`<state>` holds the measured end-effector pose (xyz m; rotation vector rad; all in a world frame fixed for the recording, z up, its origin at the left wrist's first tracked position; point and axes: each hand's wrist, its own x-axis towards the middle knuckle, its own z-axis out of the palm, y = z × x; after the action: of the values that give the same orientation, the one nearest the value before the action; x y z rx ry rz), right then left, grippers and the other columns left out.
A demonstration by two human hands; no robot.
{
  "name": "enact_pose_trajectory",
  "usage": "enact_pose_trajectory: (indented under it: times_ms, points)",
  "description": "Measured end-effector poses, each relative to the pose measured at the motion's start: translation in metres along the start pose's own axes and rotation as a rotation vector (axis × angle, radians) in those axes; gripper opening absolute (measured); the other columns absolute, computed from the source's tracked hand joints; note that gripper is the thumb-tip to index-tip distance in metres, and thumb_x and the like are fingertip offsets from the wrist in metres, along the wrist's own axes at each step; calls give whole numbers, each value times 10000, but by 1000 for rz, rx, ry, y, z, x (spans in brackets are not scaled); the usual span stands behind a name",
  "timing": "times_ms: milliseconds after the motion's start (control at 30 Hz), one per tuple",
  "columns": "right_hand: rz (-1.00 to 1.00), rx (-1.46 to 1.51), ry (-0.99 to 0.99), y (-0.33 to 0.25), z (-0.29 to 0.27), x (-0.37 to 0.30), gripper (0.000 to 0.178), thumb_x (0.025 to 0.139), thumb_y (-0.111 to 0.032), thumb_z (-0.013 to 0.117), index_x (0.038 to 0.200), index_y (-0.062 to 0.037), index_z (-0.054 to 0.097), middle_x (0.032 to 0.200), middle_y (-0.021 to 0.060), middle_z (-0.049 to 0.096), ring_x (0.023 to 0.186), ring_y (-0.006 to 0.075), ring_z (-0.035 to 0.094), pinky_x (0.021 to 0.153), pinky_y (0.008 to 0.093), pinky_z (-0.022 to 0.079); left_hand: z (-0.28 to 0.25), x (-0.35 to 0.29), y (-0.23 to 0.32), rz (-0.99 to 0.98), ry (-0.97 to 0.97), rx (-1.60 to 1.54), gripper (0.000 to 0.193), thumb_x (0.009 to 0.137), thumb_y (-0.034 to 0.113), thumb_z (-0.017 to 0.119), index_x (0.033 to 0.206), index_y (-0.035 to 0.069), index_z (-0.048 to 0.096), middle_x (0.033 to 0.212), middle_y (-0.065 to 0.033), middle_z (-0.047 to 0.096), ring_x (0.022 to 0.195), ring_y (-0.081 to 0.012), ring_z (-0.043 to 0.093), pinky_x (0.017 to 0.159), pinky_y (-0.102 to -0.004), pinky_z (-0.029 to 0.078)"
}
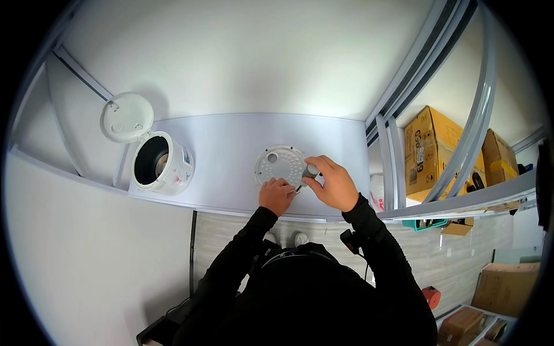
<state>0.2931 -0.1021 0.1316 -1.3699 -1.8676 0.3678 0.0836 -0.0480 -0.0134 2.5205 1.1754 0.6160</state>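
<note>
A round, pale plate dotted with small bumps or holes point(283, 167) lies flat on the white table in front of me; it looks like a rice cooker's inner lid. My left hand point(276, 195) has its fingers curled onto the plate's near edge. Between the thumb and fingers of my right hand point(336, 184) is a small grey cap with a pale top point(311, 170), held at the plate's right edge. To the left stands a white rice cooker point(178, 167), tilted in the picture, with its lid point(127, 117) swung up and its dark inside showing.
The white table point(225, 161) meets a pale wall at its far side. Metal frame posts point(392, 167) rise at its right end. Beyond them are cardboard boxes point(433, 150) on a shelf. A teal basket point(424, 224) and a red round object point(431, 297) sit lower right.
</note>
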Motion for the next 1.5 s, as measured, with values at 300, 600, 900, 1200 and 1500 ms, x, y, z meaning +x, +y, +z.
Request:
enact_pose_trajectory:
  times_ms: [300, 600, 900, 1200, 1500]
  points:
    - [19, 2, 26, 5, 8, -8, 427, 870, -97, 815, 1249, -54, 623, 1118, 141, 687, 880, 341, 701, 775, 379, 571, 14, -3, 2, -22, 16, -26, 140, 846, 234, 796, 973, 179, 818, 917, -6, 713, 900, -296, 657, 779, -480, 531]
    - [5, -37, 43, 2, 10, -8, 422, 853, -131, 838, 1217, -47, 641, 1090, 142, 694, 890, 356, 699, 773, 383, 567, 17, -4, 1, -44, -1, -46, 172, 841, 212, 784, 1005, 169, 817, 929, -30, 718, 898, -323, 663, 789, -485, 528]
    - [-78, -25, -24, -3, 11, -6, 422, 824, -120, 846, 1192, -44, 655, 1109, 128, 695, 950, 372, 690, 802, 412, 570, 17, -3, 1, -50, -4, -68, 145, 842, 212, 778, 968, 145, 802, 933, -41, 721, 903, -325, 683, 783, -492, 516]
    - [-43, -202, -119, -20, 7, 0, 379, 849, -26, 732, 1216, -68, 647, 1115, 123, 664, 906, 364, 651, 781, 421, 550, 18, -1, -1, -105, -74, -93, 124, 873, 232, 764, 970, 175, 816, 940, -17, 712, 914, -296, 675, 810, -466, 513]
    - [23, -246, -77, -25, 10, 6, 373, 842, -94, 759, 1190, -60, 629, 1030, 139, 643, 909, 361, 636, 795, 440, 534, 21, -2, -6, -115, -41, -130, 135, 864, 232, 767, 970, 181, 834, 926, -28, 730, 889, -308, 691, 785, -471, 535]
